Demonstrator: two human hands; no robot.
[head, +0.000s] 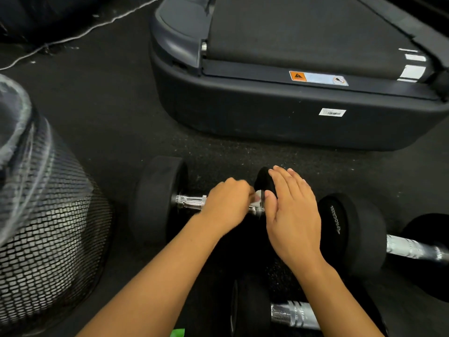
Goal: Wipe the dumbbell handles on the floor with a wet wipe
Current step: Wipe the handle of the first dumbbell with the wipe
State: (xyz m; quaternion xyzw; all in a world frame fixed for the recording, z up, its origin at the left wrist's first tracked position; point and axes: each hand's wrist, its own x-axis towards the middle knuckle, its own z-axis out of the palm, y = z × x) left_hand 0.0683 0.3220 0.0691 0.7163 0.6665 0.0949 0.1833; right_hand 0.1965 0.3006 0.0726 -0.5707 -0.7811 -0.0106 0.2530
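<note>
On the far side of the speckled black rubber floor (pixel 116 122) I see a treadmill (pixel 291 98), smooth moulded dark plastic with a matte belt and an orange warning sticker. At left stands a black wire-mesh bin (pixel 48 239), rounded, lined with clear film. Three dumbbells lie on the floor. I note the nearest-centre dumbbell (pixel 160 200) first: thick round matte rubber heads, a ribbed chrome handle (pixel 190 202) lying crosswise in front of me. A second dumbbell (pixel 359 229) sits just right of it, lettering on its head; a third dumbbell (pixel 286 312) lies at the bottom edge, knurled chrome showing.

My right hand (pixel 294 215) rests flat on the first dumbbell's right head, fingers straight and close together. My left hand (pixel 227 203) is curled over the handle, fingers bunched round a small white wet wipe (pixel 258 198) pressed against the chrome. Motion blur softens the left fingers.
</note>
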